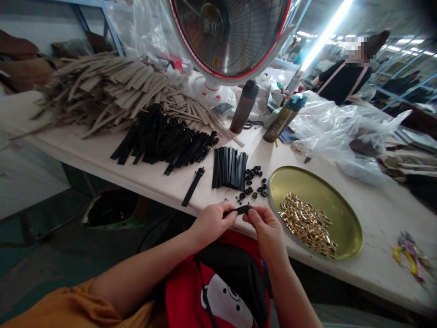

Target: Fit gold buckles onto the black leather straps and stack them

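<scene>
The left hand and right hand are pinching a black strap at the front edge of the table. Black strips and small loops are lying just beyond, a tray of brassy pieces is sitting alongside, and a fan is blocking the background.

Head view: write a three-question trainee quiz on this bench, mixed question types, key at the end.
1. Multiple choice: what do the left hand and right hand hold between them?
A) a bottle
B) a black strip
C) pliers

2. True or false: the gold-coloured metal pieces lie in the tray.

3. Fill in the colour: a ___ ring runs round the grille of the fan.

Key: 1. B; 2. True; 3. red.
</scene>
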Action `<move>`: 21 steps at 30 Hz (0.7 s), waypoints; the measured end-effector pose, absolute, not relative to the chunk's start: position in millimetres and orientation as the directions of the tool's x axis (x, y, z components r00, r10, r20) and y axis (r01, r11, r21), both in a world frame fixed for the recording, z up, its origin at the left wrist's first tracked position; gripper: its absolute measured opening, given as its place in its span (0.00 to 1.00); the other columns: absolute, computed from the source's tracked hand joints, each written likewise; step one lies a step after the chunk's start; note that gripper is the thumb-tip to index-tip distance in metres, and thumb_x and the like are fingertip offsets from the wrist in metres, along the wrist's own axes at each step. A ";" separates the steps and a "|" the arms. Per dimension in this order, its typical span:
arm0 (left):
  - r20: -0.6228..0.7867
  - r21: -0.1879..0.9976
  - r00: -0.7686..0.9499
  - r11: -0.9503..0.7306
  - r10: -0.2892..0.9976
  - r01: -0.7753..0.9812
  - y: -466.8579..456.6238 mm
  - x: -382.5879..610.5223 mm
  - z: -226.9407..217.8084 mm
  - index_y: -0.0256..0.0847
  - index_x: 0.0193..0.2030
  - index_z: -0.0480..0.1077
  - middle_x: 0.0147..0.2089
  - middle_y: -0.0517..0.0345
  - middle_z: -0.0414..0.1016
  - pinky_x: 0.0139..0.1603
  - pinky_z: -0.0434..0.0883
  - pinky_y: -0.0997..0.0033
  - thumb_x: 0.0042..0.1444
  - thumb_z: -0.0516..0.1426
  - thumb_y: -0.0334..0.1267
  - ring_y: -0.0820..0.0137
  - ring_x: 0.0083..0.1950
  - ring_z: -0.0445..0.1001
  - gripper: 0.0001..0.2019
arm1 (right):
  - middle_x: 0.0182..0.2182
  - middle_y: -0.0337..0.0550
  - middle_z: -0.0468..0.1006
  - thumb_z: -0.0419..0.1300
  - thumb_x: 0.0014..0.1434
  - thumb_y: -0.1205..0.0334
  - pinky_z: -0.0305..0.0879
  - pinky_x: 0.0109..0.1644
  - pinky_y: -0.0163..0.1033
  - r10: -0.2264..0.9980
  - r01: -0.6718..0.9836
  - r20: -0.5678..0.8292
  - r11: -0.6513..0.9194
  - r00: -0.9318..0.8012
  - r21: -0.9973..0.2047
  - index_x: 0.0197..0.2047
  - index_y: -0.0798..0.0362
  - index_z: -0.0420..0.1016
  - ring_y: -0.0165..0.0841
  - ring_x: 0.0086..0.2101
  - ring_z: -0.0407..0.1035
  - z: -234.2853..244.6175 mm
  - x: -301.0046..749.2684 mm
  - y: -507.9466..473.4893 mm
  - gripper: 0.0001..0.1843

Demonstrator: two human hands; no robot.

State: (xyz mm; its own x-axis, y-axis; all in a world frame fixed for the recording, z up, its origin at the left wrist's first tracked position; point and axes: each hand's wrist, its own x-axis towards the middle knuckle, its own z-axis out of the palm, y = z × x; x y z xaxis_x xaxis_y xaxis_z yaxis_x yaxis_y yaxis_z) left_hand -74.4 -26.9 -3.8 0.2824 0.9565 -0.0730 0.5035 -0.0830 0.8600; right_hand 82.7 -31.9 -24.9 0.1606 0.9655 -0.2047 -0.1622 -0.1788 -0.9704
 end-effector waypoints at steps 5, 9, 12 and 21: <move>-0.029 0.881 0.251 -0.094 0.968 0.464 -26.5 -70.3 -7.4 0.40 0.36 0.69 0.28 0.63 0.70 0.32 0.61 0.78 0.56 0.48 0.40 0.74 0.30 0.67 0.11 | 0.23 0.33 0.74 0.70 0.38 0.59 0.65 0.29 0.29 0.905 -0.529 -0.426 -0.361 0.002 -0.768 0.28 0.51 0.72 0.24 0.25 0.69 -26.4 81.5 -28.4 0.13; -0.007 0.854 0.240 -0.119 0.971 0.507 -27.4 -68.9 -10.0 0.41 0.38 0.69 0.31 0.61 0.72 0.33 0.61 0.77 0.57 0.47 0.40 0.73 0.32 0.69 0.11 | 0.25 0.32 0.74 0.69 0.39 0.60 0.64 0.29 0.28 0.914 -0.540 -0.404 -0.322 0.038 -0.778 0.28 0.51 0.73 0.24 0.26 0.67 -29.7 76.9 -29.0 0.12; -0.018 0.837 0.312 -0.157 0.950 0.525 -26.7 -71.0 -12.1 0.41 0.38 0.70 0.31 0.61 0.73 0.32 0.61 0.77 0.57 0.47 0.40 0.73 0.32 0.69 0.12 | 0.25 0.32 0.73 0.68 0.42 0.58 0.62 0.31 0.27 0.936 -0.476 -0.338 -0.255 0.097 -0.842 0.28 0.50 0.73 0.22 0.26 0.65 -35.2 75.3 -31.2 0.10; -0.120 0.880 0.440 -0.110 0.890 0.462 -16.8 -75.5 -15.5 0.39 0.36 0.71 0.28 0.62 0.71 0.30 0.61 0.78 0.55 0.48 0.39 0.74 0.29 0.67 0.12 | 0.25 0.33 0.74 0.67 0.43 0.57 0.62 0.31 0.30 0.937 -0.386 -0.337 -0.278 0.093 -0.879 0.32 0.49 0.75 0.23 0.25 0.65 -49.1 80.2 -33.0 0.11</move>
